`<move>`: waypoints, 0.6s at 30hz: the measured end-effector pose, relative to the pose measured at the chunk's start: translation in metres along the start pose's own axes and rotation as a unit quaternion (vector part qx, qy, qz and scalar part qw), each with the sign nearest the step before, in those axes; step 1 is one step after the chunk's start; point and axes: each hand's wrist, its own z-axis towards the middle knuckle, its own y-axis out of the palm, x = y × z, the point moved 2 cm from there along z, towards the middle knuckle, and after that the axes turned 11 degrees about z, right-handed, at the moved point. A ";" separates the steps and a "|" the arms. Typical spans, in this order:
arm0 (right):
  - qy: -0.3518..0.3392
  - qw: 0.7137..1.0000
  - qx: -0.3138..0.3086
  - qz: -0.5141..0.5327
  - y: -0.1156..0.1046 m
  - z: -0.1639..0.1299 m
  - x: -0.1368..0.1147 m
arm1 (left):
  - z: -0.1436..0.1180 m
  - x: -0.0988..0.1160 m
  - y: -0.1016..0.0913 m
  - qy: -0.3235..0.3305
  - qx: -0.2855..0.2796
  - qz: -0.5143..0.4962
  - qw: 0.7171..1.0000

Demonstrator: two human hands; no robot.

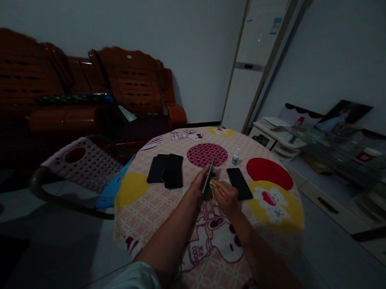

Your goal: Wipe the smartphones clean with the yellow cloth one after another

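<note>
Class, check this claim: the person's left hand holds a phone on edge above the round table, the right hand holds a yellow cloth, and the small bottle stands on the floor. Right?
Not quite. In the head view the small bottle stands on the round table, not the floor. The left hand does hold a phone on edge, and the right hand a yellow cloth.

A dark phone stands tilted on edge above the table, a yellow cloth touching its face.

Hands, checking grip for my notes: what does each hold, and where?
Left hand: thin dark phone, lower end. Right hand: small yellow cloth, bunched in fingers.
</note>
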 end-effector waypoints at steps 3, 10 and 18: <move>0.005 1.000 0.022 0.003 -0.002 0.002 0.000 | -0.001 0.001 0.001 -0.060 -0.039 -0.109 0.991; 0.015 1.000 0.020 -0.009 -0.003 0.003 -0.002 | -0.004 0.005 0.004 -0.044 -0.117 -0.128 0.984; 0.006 0.989 -0.113 -0.099 0.009 -0.006 0.004 | -0.003 -0.005 0.006 -0.128 -0.155 -0.012 0.979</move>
